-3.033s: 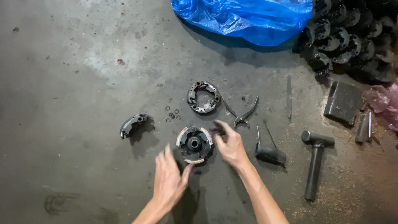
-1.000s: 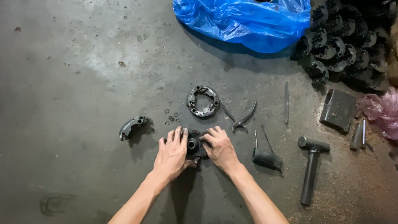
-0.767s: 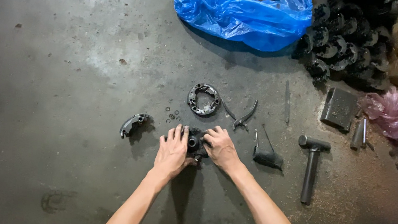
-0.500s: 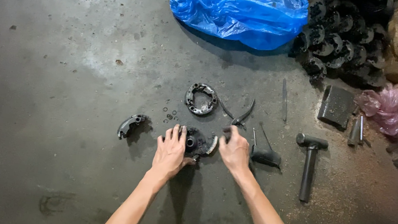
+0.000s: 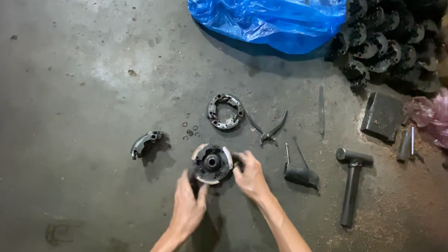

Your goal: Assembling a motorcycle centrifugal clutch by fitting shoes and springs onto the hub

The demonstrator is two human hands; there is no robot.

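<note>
Change: half a second ago my left hand (image 5: 188, 207) lay flat on the round clutch assembly (image 5: 211, 163); now it has slid back toward me and only its fingertips meet the near rim. My right hand (image 5: 249, 176) has come back in against the far-right edge.
Meaning: the top of the assembly is uncovered again, pale shoe linings and dark centre hub showing, so I judge I am re-gripping it by the edges.
Left hand: fingers together and nearly straight, pressing the rim, nothing closed inside it.
Right hand: curled loosely, fingertips at the rim; whether it pinches a small piece I cannot tell.
Assembly: on the concrete floor (image 5: 68, 95), between my two hands.
Beyond my fingers: a ring-shaped plate (image 5: 224, 111) and pliers (image 5: 273, 130).
Left of my left hand: a loose curved shoe (image 5: 145, 143).
Right of my right hand: a hammer (image 5: 351, 183).
Hard to see: tiny washers (image 5: 189, 131) near the plate, too small to count; the blue bag (image 5: 267, 9) is cut off at the top.
</note>
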